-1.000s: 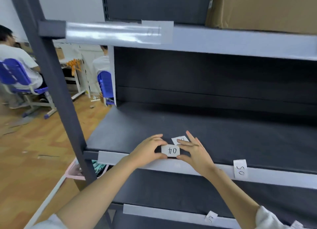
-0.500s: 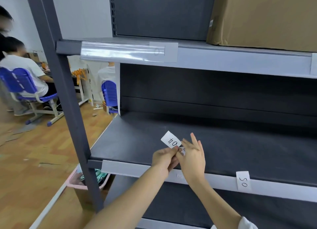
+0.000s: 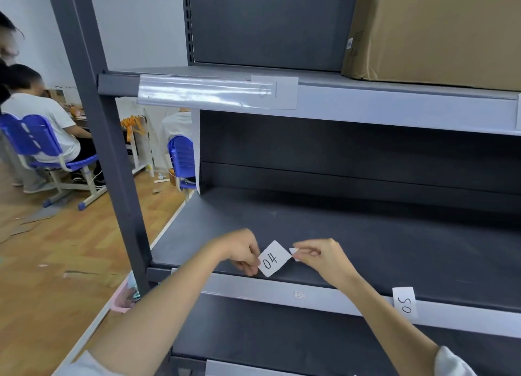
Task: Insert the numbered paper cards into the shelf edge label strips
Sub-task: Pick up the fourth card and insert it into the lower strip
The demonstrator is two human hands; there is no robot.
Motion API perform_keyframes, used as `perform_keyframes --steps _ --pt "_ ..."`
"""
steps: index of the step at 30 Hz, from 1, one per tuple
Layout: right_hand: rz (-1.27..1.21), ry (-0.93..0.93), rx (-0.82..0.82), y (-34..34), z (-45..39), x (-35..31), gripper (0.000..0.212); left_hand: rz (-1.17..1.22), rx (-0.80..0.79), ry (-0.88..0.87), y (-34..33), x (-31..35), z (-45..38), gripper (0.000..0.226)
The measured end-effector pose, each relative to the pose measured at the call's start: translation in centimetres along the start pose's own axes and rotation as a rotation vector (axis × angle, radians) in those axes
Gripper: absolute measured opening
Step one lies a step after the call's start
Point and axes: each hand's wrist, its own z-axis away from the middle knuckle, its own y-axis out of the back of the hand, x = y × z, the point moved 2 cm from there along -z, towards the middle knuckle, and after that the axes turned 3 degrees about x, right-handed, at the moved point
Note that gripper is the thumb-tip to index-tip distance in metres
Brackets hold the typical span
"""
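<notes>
L hand [image 3: 242,251] pinches card 04 [image 3: 273,258], tilted, above shelf front edge; R hand [image 3: 320,256] pinches more cards [image 3: 294,252]. Step: pre-insert. Next: level 04, slide into strip [image 3: 324,295] left of 05 [image 3: 406,302].

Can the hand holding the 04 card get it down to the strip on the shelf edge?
Probably yes. The left hand pinches the 04 card just above the label strip, and nothing lies between them. The right hand, holding other cards, is off to the side.
</notes>
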Motion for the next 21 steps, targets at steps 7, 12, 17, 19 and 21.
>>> perform_keyframes --steps 7,12,17,19,21 --pt "-0.065 -0.029 -0.079 -1.9 0.3 -0.4 0.010 -0.228 -0.047 -0.089 0.9 1.5 0.2 0.017" --pt "-0.108 -0.070 -0.012 -1.5 0.3 -0.2 0.014 -0.116 0.158 -0.167 0.6 0.6 -0.1 0.014" --pt "-0.040 -0.078 -0.039 -1.7 -0.1 -1.1 0.012 -0.070 0.223 -0.193 0.8 -0.1 -0.1 0.013" --pt "0.010 -0.027 -0.031 -1.8 -0.5 -1.6 0.019 -0.121 0.230 -0.192 1.1 -0.2 0.1 0.013" --pt "0.028 0.008 -0.015 -2.0 -0.9 -2.2 0.016 -0.142 0.245 -0.192 1.5 -0.4 0.2 0.014"
